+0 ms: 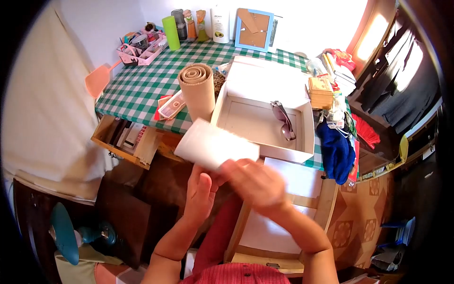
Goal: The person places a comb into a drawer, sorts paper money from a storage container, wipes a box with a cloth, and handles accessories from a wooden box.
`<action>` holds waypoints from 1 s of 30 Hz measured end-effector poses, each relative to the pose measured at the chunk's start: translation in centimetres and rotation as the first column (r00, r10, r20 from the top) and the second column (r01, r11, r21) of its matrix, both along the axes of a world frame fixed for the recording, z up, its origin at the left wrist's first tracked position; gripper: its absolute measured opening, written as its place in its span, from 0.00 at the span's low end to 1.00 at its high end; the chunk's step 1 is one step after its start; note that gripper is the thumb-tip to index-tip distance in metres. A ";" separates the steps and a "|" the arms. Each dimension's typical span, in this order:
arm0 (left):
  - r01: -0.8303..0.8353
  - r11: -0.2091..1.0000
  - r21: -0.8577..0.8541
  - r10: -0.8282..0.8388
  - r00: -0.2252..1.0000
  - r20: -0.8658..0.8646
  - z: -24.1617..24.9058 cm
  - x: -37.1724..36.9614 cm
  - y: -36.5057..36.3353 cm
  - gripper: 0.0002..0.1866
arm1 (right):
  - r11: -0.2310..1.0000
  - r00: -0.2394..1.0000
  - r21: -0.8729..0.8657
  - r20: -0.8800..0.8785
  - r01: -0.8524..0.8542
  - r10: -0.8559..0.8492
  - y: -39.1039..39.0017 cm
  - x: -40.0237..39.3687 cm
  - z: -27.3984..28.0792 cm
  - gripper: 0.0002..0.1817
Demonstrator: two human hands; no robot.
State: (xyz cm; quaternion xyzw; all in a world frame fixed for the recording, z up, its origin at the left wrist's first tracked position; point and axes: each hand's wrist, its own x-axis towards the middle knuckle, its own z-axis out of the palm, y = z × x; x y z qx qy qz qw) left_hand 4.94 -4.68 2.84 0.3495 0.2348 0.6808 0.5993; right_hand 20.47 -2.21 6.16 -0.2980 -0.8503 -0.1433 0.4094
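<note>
In front of me a white roll, seemingly paper and smeared by motion, lies tilted above the table's near edge. My left hand holds it from below with the thumb out to the side. The fingers of my right hand, blurred, are closed against its lower right side; the fingertips are partly hidden. Just behind the roll, an upright roll of corrugated cardboard stands on the checked tablecloth. Beside it, an open white box contains a pair of sunglasses.
A large open drawer with white sheets juts out below the box. At left, a smaller drawer is pulled out. Bottles, a picture frame and a pink basket line the back. A wooden box and blue cloth lie right.
</note>
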 end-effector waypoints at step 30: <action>-0.429 0.833 -0.350 0.333 0.893 -0.301 -3.0 -7.2 -0.7 0.23 | 0.577 0.799 -0.805 -0.255 0.135 -0.544 9.4 11.1 -0.2 0.10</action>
